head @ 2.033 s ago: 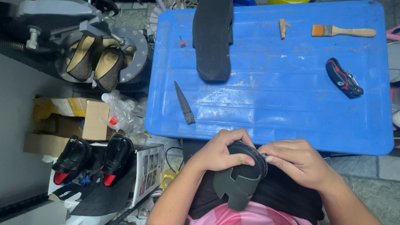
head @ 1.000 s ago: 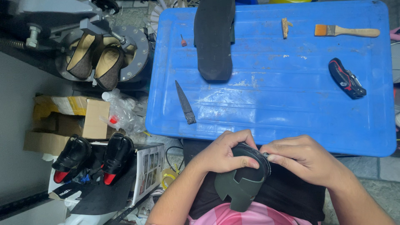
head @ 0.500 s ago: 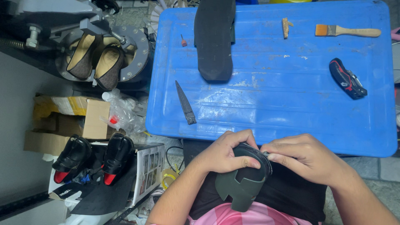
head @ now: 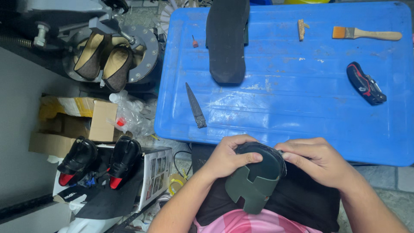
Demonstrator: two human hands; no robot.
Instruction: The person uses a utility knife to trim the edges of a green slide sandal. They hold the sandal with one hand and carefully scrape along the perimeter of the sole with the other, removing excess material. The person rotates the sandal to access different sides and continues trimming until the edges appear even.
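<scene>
In my lap I hold a dark green sandal upper on its black sole (head: 254,181), just below the near edge of a blue plastic lid (head: 302,99). My left hand (head: 228,157) wraps over its left side with the thumb on top. My right hand (head: 317,159) pinches its right rim with the fingertips. Both hands touch the sandal.
On the blue lid lie a black sole (head: 227,39), a thin dark blade (head: 195,105), a black and red folding knife (head: 365,83), a paint brush (head: 366,33) and a small wooden bit (head: 302,28). At left stand a round machine holding two brown shoes (head: 103,58), cardboard boxes (head: 73,118) and two black shoes (head: 101,162).
Almost nothing differs; my hands and the sandal have shifted very slightly to the right while keeping the same grip.
</scene>
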